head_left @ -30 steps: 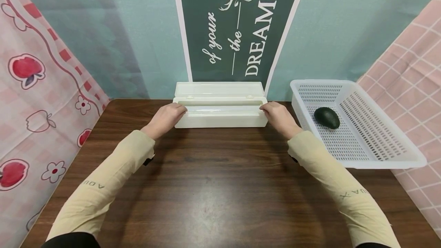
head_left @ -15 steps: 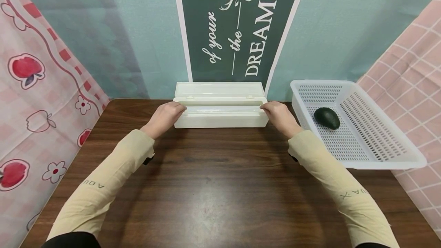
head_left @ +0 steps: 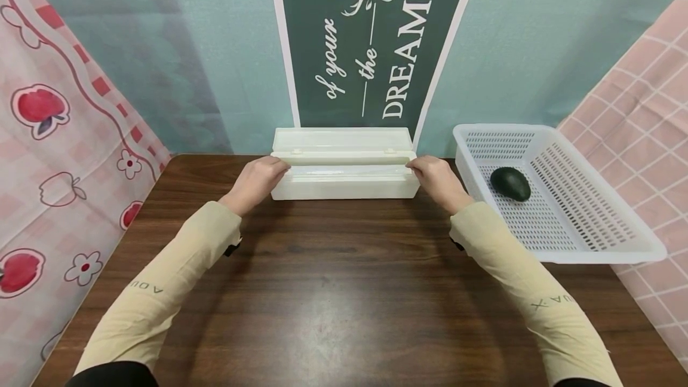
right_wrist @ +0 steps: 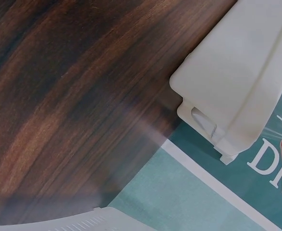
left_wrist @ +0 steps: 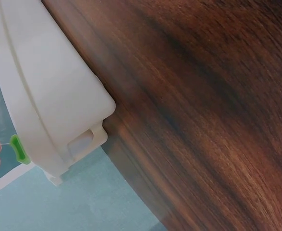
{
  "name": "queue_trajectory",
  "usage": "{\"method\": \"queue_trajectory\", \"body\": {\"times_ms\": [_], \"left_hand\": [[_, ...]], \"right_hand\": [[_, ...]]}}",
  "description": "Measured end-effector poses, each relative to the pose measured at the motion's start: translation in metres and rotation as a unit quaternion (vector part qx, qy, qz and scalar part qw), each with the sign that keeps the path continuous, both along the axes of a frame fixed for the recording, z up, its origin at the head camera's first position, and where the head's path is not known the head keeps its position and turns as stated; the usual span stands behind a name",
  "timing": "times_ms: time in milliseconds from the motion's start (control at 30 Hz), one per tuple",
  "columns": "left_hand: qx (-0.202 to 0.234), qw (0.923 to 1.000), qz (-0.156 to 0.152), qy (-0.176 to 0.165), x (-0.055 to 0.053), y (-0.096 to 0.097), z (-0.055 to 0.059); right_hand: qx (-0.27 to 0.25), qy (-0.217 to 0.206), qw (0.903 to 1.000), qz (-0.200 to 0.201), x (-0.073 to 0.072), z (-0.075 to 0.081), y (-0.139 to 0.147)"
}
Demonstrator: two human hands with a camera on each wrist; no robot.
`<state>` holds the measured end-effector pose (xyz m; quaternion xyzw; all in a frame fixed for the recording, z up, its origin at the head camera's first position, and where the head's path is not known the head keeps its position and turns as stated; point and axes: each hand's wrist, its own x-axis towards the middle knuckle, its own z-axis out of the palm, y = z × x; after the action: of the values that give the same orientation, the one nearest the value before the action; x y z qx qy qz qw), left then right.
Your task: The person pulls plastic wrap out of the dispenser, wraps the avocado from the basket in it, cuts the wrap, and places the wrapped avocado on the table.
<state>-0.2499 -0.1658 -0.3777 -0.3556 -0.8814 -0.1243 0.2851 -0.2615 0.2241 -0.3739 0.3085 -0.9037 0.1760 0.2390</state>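
Observation:
A long white cling film dispenser (head_left: 344, 189) sits at the back edge of the table, its lid (head_left: 341, 138) raised. Clear cling film (head_left: 349, 169) stretches along its front opening. At the left end, my left hand (head_left: 257, 181) pinches one corner of the film between thumb and fingers. My right hand (head_left: 438, 183) pinches the opposite corner at the right end. A small green piece (left_wrist: 19, 149) shows at the dispenser's end in the left wrist view. Only some fingertips of each hand appear in the wrist views, with the film thin and see-through beside them.
To the right stands a white perforated plastic basket (head_left: 580, 257) with a dark green avocado (head_left: 510, 184) in it. Behind the brown wooden table (head_left: 322, 291) hangs a teal cloth (head_left: 231, 64) with printed words. Patterned cloths flank both sides.
Both hands have crept very slightly up and away from the front of the dispenser, still pinching the film. The dispenser, basket and avocado stay in place.

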Motion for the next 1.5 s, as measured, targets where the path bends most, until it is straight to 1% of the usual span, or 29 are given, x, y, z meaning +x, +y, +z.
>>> {"method": "queue_trajectory", "body": {"times_ms": [533, 667, 900, 1133, 1500], "left_hand": [[0.011, 0.9999, 0.005, -0.001, 0.0033, 0.0003, 0.0060], [0.015, 0.9999, 0.001, 0.007, 0.0035, -0.0001, 0.0066], [0.017, 0.9997, -0.008, 0.018, 0.0014, -0.0021, 0.0049], [0.020, 0.9995, -0.010, 0.020, 0.0043, -0.0029, 0.0075], [0.031, 0.9984, -0.022, 0.041, 0.0061, -0.0039, 0.0079]], "right_hand": [[-0.010, 0.003, 0.9999, 0.001, 0.0029, 0.0052, -0.0002], [-0.013, 0.002, 0.9999, -0.001, 0.0042, 0.0061, 0.0002], [-0.017, 0.014, 0.9997, 0.007, 0.0048, 0.0062, 0.0023], [-0.027, 0.014, 0.9995, 0.008, 0.0071, 0.0076, 0.0041], [-0.045, 0.036, 0.9977, 0.034, 0.0083, 0.0084, 0.0079]]}}
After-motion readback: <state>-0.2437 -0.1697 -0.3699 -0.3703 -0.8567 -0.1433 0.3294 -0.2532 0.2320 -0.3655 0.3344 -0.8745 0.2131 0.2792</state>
